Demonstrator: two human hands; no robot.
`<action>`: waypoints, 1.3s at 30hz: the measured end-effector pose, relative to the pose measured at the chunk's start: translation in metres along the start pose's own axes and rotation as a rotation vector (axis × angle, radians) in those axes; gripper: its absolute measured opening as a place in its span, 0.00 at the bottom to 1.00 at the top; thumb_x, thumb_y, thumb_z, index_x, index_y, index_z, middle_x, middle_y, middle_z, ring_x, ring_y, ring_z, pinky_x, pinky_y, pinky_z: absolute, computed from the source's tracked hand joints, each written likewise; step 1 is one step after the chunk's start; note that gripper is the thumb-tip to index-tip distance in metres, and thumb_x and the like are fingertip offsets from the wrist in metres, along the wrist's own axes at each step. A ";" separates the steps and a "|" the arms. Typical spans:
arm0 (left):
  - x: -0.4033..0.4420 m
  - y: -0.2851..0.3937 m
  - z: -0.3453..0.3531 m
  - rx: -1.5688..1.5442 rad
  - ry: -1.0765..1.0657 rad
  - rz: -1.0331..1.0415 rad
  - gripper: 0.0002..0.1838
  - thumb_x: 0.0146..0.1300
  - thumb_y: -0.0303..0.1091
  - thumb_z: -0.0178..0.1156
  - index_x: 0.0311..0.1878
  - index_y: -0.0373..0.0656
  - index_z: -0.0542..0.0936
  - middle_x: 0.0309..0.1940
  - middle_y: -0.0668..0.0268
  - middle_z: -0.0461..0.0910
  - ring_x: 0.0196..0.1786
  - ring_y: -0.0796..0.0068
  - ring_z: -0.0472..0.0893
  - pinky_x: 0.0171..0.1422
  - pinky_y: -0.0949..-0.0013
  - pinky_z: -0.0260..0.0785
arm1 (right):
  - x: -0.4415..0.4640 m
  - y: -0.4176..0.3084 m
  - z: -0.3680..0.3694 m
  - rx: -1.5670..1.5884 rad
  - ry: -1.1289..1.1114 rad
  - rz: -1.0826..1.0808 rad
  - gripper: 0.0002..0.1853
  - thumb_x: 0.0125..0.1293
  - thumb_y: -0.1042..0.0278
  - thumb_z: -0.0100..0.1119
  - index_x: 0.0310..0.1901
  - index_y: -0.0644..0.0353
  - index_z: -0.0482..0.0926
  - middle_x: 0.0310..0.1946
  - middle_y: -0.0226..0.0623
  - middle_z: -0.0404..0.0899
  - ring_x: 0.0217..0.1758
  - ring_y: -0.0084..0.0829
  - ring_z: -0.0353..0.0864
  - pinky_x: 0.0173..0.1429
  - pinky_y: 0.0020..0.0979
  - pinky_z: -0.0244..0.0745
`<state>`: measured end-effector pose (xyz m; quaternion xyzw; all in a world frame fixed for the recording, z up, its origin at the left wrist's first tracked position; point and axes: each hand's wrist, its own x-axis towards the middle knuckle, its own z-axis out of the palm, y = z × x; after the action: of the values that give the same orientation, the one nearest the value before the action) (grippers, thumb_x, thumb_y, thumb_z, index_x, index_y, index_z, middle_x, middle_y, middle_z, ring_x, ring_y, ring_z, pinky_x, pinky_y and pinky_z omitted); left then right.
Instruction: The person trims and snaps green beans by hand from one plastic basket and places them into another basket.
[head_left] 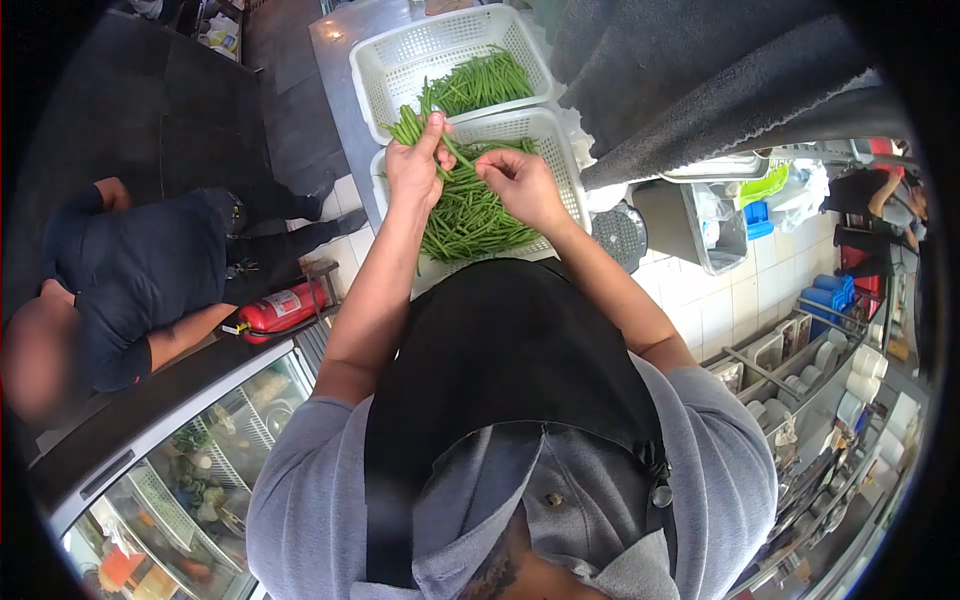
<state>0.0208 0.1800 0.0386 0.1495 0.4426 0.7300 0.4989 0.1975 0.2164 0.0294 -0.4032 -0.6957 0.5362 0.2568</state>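
Observation:
My left hand (417,163) is closed around a bunch of green beans (408,126), their ends sticking out past the thumb. A bean slants from that bunch toward my right hand (522,182), whose thumb and fingertips are pinched together at its end. Both hands are above the near white perforated basket (568,165), which holds a heap of loose green beans (480,220). Just beyond, the far white perforated basket (375,70) contains green beans (485,82) lined up side by side at its right.
The baskets stand on a metal table (343,45). A dark cloth (700,80) hangs at the right, near a grey bin (690,225). At the left are another person (150,280), a fire extinguisher (285,310) and a glass-fronted display (200,460). Shelves of dishes (820,400) are at lower right.

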 end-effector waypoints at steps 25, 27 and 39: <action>-0.013 0.016 -0.010 0.519 -0.078 0.167 0.15 0.75 0.42 0.64 0.47 0.37 0.83 0.32 0.64 0.87 0.25 0.82 0.76 0.30 0.76 0.71 | 0.026 0.072 0.004 -0.751 -0.050 -0.033 0.10 0.60 0.73 0.59 0.41 0.58 0.87 0.46 0.47 0.85 0.53 0.49 0.83 0.57 0.46 0.80; -0.013 0.015 -0.018 0.463 -0.069 0.126 0.17 0.75 0.44 0.63 0.47 0.37 0.83 0.28 0.66 0.83 0.23 0.80 0.74 0.27 0.74 0.70 | 0.035 0.079 0.002 -0.822 -0.059 -0.027 0.09 0.61 0.74 0.58 0.41 0.56 0.87 0.48 0.45 0.84 0.56 0.47 0.82 0.60 0.46 0.80; -0.013 0.016 -0.049 0.916 -0.049 -0.067 0.15 0.68 0.42 0.71 0.43 0.38 0.86 0.23 0.69 0.81 0.24 0.79 0.78 0.30 0.69 0.71 | 0.049 0.076 0.000 -0.848 -0.196 -0.180 0.08 0.65 0.62 0.64 0.41 0.54 0.87 0.43 0.43 0.86 0.56 0.47 0.81 0.61 0.48 0.77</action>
<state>-0.0153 0.1424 0.0265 0.3575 0.7123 0.4391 0.4149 0.1928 0.2649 -0.0461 -0.3578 -0.9075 0.2148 0.0472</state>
